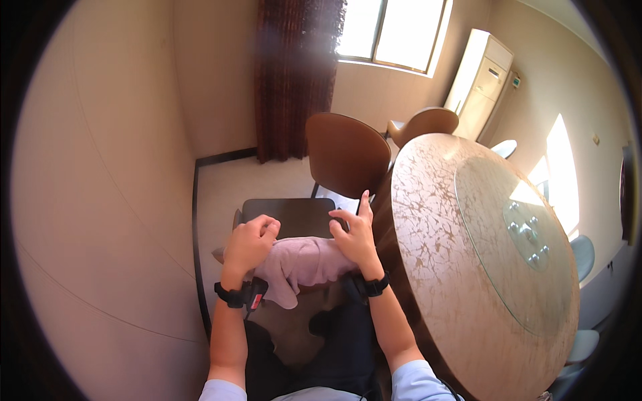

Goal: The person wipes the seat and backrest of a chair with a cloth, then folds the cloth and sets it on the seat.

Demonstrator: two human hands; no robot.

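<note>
A pink cloth (306, 258), apparently a towel, lies bunched over the top of a chair's backrest in front of me, and one corner hangs down at the left. My left hand (252, 241) is at the cloth's left end with its fingers curled; whether they pinch any fabric is hidden. At the right end, my right hand (355, 234) has its fingers spread, the index finger pointing away from me, and the heel of the hand is against the cloth. Beyond the cloth shows the chair's dark seat (288, 213). Both wrists wear black straps with small devices.
Close on the right stands a round, patterned table (426, 240) with a glass turntable (494, 250). A brown chair (346, 153) is ahead, with another chair (429, 125) behind it. The wall (115, 210) runs along the left. A dark curtain (296, 80) hangs beside the window.
</note>
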